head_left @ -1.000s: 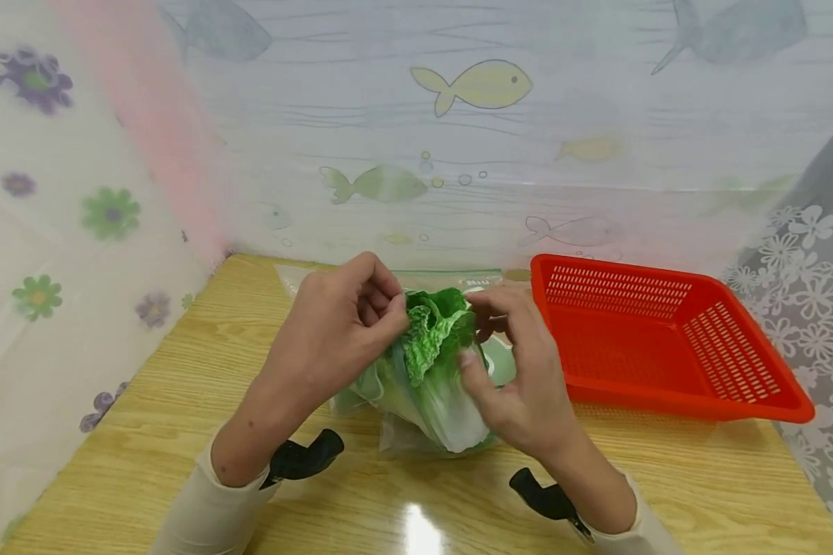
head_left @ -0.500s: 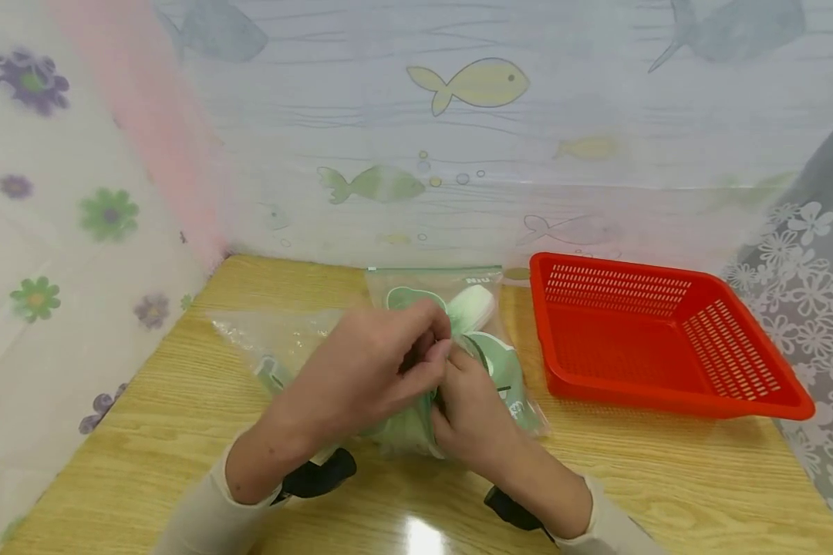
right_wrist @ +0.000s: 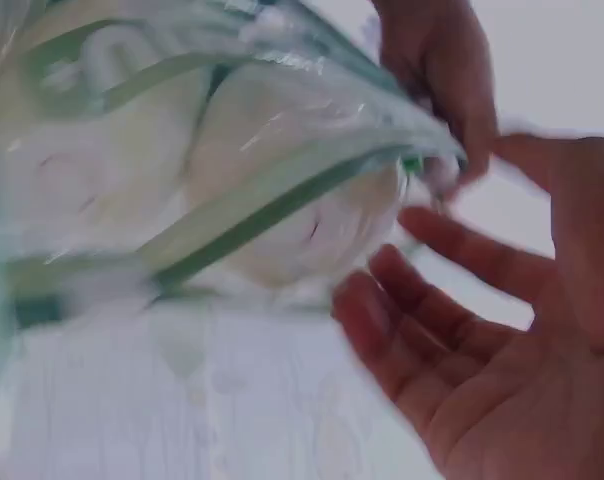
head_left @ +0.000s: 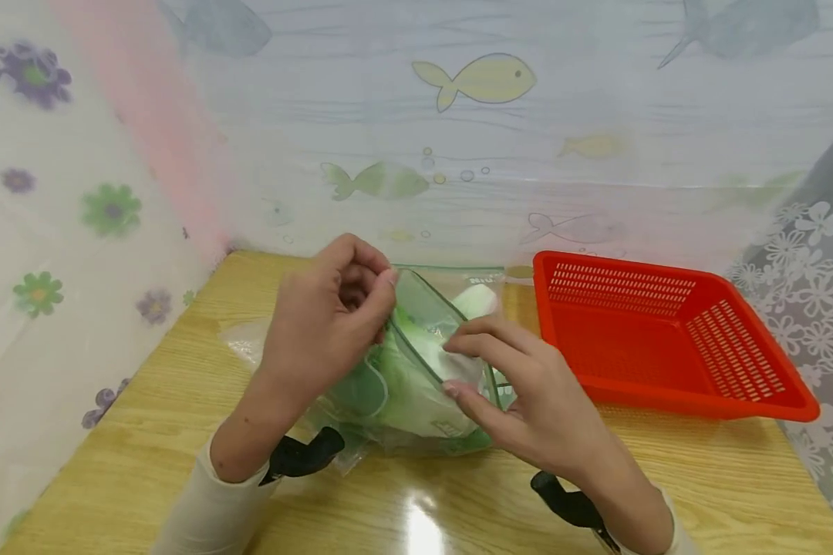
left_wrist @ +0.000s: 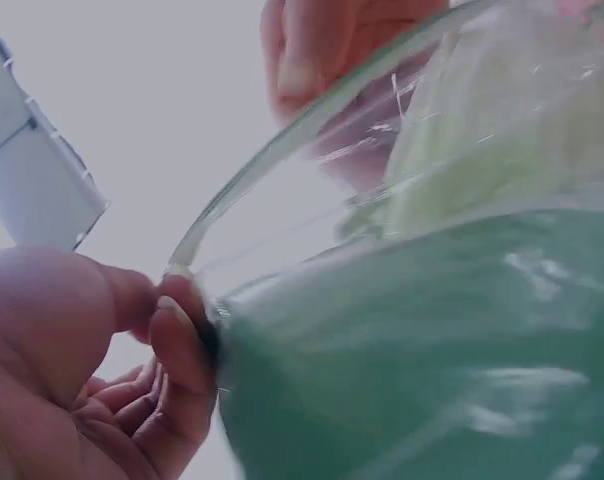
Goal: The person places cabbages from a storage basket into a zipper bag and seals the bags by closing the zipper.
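A clear zip bag [head_left: 406,289] with green edging stands with its mouth spread, a napa cabbage [head_left: 409,385] inside it. My left hand [head_left: 319,324] pinches the far left end of the bag's mouth between thumb and finger; the left wrist view shows this pinch on the bag's edge [left_wrist: 197,250]. At the right side of the mouth is my right hand [head_left: 527,385], fingers spread and fingertips right at the zip strip. In the right wrist view the fingers [right_wrist: 422,320] are loosely bent beside the bag, with pale round cabbage ends [right_wrist: 282,170] showing through the plastic.
Behind lies another zip bag [head_left: 444,279] with a white-stemmed vegetable [head_left: 477,297] in it. A red plastic basket [head_left: 666,399] stands at the right on the wooden table [head_left: 361,509]. Patterned curtains [head_left: 389,116] rise behind the table.
The cabbage's leafy top, first sticking up between my hands, is now inside the bag. My hands came together over the bag, then moved apart, spreading its mouth.
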Demonstrator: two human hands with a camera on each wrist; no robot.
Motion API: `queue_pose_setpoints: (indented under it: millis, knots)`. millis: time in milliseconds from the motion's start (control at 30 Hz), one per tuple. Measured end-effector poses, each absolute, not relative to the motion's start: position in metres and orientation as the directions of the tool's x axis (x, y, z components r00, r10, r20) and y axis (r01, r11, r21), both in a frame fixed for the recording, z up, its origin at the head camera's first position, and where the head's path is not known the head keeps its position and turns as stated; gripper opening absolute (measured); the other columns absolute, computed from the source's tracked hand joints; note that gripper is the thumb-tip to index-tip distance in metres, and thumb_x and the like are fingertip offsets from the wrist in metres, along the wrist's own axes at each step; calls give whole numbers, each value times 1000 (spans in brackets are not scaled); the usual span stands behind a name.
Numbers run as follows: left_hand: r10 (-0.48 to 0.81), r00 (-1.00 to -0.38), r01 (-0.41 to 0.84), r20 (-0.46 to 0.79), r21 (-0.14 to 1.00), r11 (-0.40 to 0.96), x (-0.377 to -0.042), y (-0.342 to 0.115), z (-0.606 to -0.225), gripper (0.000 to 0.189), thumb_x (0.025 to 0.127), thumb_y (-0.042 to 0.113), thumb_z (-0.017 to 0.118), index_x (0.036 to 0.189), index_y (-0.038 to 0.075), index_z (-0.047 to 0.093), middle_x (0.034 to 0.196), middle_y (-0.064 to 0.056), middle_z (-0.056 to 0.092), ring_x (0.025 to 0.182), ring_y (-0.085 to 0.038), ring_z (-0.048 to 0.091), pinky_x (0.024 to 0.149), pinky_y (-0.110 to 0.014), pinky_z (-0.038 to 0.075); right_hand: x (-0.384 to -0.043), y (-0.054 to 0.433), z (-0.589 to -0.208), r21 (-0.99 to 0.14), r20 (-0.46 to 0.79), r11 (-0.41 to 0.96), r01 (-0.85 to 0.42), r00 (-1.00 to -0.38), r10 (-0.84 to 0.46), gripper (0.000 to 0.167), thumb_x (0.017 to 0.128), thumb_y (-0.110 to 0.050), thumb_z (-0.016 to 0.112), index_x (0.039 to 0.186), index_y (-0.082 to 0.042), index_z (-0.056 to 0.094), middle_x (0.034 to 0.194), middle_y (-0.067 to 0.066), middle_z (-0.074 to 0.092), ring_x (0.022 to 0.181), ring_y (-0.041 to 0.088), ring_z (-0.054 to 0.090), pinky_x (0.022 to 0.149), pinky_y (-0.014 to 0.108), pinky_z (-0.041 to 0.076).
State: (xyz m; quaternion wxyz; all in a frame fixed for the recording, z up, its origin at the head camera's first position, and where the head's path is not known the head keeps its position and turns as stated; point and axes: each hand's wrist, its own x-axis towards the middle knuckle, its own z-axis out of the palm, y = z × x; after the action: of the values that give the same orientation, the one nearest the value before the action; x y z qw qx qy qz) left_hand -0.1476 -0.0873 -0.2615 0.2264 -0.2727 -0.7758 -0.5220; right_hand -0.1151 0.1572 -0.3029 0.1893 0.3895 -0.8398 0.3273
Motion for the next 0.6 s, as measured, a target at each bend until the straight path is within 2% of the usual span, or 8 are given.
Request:
queue_pose_setpoints:
  millis: [100,167,267,400,467,600]
  knots:
    - [114,-759,649,641,734,200,-148,-97,-257,4,104,3,64,100,2,64,68,-3,66,46,-16,59,44,-30,51,-118,167,-300,-365,532,520,-772,-632,-564,59,80,-37,96,129,-23,65,139,6,49,121,19,52,95,35,51]
    - [81,-759,651,646,749,128,-149,-102,-256,5,105,2,63,100,1,64,68,-6,65,46,-18,60,44,-30,52,-125,171,-303,-335,486,549,-766,-639,-596,73,78,-38,97,138,-26,57,143,8,41,125,20,48,92,36,52]
    - [29,-755,655,655,756,5,-152,-109,-254,5,104,0,63,100,-1,64,67,-9,64,45,-19,60,45,-30,52,-138,174,-311,-341,451,525,-780,-626,-636,82,84,-18,93,152,-27,47,141,7,43,119,19,52,85,33,56]
    - [-60,-758,652,649,750,-113,-155,-115,-251,6,103,1,65,98,-1,66,65,-10,62,42,-19,59,43,-28,51,-154,176,-319,-345,483,449,-824,-566,-668,88,89,4,82,162,-24,41,117,-1,56,93,11,52,72,22,49]
    - [-85,-765,644,639,753,-135,-157,-118,-250,6,103,2,66,98,0,67,64,-10,62,41,-19,57,42,-28,50,-159,176,-321,-324,523,427,-844,-536,-663,87,90,11,76,163,-22,42,105,-2,58,84,9,48,68,19,44]
    - [-96,-773,633,627,771,-69,-161,-126,-250,6,103,4,66,98,2,68,62,-9,61,43,-19,55,44,-28,49,-162,178,-321,-306,602,412,-858,-510,-614,80,91,18,64,159,-21,50,96,-3,59,78,6,47,67,16,42]
